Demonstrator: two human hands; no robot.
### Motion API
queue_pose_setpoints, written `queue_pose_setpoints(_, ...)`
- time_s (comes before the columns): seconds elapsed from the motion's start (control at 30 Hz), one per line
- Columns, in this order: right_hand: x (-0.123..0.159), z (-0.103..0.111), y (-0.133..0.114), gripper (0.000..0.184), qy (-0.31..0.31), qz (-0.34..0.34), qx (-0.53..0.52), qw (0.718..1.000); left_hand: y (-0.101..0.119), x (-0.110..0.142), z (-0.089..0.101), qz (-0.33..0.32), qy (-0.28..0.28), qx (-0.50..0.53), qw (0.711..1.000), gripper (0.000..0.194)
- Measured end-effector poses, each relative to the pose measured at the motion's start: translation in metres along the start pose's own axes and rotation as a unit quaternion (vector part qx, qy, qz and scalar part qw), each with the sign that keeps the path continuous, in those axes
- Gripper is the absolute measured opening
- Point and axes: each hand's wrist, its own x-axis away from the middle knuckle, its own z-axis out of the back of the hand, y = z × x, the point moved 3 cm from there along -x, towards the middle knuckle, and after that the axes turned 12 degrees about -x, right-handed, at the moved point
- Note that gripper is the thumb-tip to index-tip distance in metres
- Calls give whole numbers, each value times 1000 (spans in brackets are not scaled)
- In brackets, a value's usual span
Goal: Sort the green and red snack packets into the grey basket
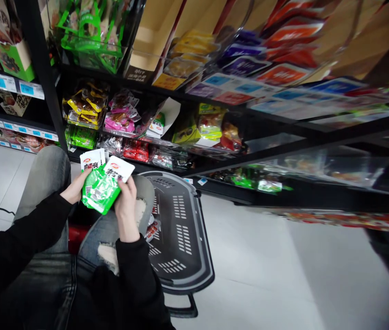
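Above my knees I hold green-and-white snack packets in both hands. My left hand (75, 187) is closed on the edge of one snack packet (91, 176), its thumb on the front. My right hand (126, 205) grips another snack packet (110, 185), which overlaps the first. Behind them a further white edge shows, so there may be more than two. Beside my right knee stands a dark grey shopping basket (177, 220) with slotted holes; a small red-and-white packet (152, 229) lies in it, partly hidden by my leg.
Black store shelves (215, 169) run across in front of me. On them sit yellow packets (86, 103), pink packets (123, 112) and an open white carton (161, 120) with a similar green-and-white packet. Orange packets (288, 46) fill the upper shelf, blurred. A basket handle (190, 307) lies low on the tiled floor.
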Motion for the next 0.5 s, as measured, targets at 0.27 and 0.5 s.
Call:
queue_pose_setpoints(0.27, -6, 13, -16, 52, -46, -201, -244, 948, 1, 0, -1, 27, -13, 13, 999, 28)
queue_pose_setpoints(0.5, -8, 24, -11, 36, -40, -207, -284, 935, 6, 1, 2, 28, -6, 29, 999, 28)
